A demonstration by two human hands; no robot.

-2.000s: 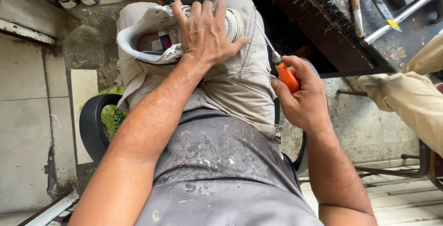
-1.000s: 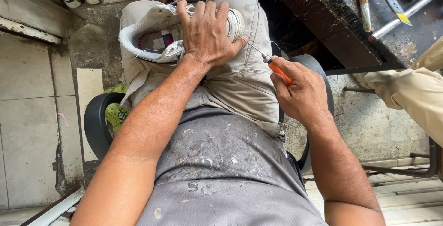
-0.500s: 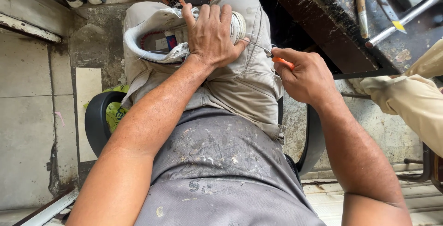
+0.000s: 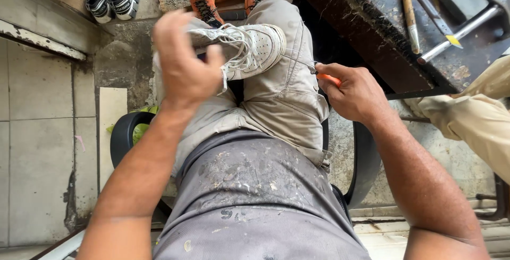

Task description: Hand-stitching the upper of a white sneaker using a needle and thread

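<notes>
A white lace-up sneaker (image 4: pixel 249 47) lies across my lap on beige trousers, toe pointing right and laces up. My left hand (image 4: pixel 183 66) is raised over its heel end with the fingers curled around it, hiding that part. My right hand (image 4: pixel 353 92) sits just right of the toe, closed on an orange-handled awl (image 4: pixel 329 78) whose metal tip points at the shoe. A thin thread runs from the toe area to the awl tip.
A dark, worn workbench (image 4: pixel 382 37) stands at the upper right with a hammer (image 4: pixel 467 18) and wooden-handled tools on it. Another person's beige-clothed limb (image 4: pixel 473 119) reaches in from the right. A pair of sneakers (image 4: pixel 111 0) rests on the ledge at the upper left. I sit on a black chair (image 4: pixel 125 132) over a tiled floor.
The sneaker has been turned so its laces and toe now show. My left hand has lifted from lying flat on it and curled around the heel end. My right hand stays by the toe.
</notes>
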